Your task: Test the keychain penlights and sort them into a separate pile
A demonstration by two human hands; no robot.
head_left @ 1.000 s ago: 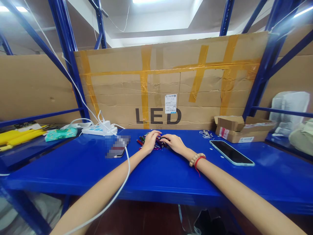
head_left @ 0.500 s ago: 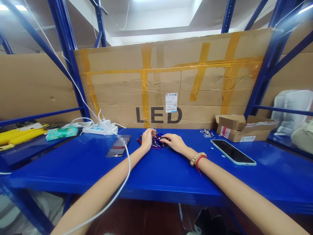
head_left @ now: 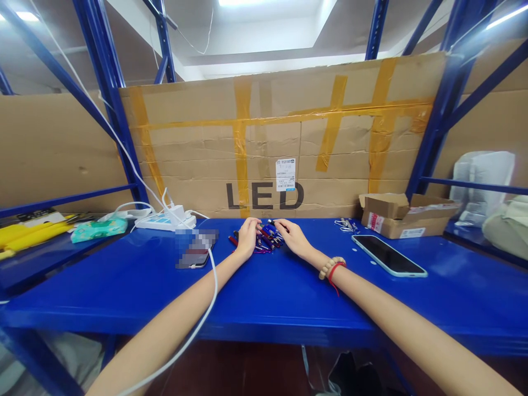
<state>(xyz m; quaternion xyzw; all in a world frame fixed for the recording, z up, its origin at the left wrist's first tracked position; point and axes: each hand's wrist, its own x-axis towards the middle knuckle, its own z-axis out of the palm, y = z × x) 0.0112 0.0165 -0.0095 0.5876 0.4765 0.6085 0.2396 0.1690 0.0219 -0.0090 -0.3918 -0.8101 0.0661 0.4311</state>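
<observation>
A small heap of coloured stick-like items (head_left: 266, 240), red, blue and purple, lies on the blue shelf top (head_left: 264, 286) in front of the taped cardboard sheet (head_left: 289, 137) marked LED. My left hand (head_left: 247, 237) rests at the heap's left side with its fingers curled onto the pieces. On the right side of the heap, my right hand (head_left: 293, 236) has its fingers bent and touching the pieces; a bead bracelet and red string are on that wrist. Whether either hand grips a piece is hidden.
A phone (head_left: 388, 256) lies face up to the right, near a low open cardboard box (head_left: 406, 220) and some metal clips (head_left: 346, 224). On the left are a second phone (head_left: 193, 256) with a white cable, a power strip (head_left: 165, 221), a teal packet (head_left: 94, 229) and yellow items (head_left: 28, 234).
Both hands have stayed at the heap, shifting slightly apart and working among the pieces. The view has moved a little.
</observation>
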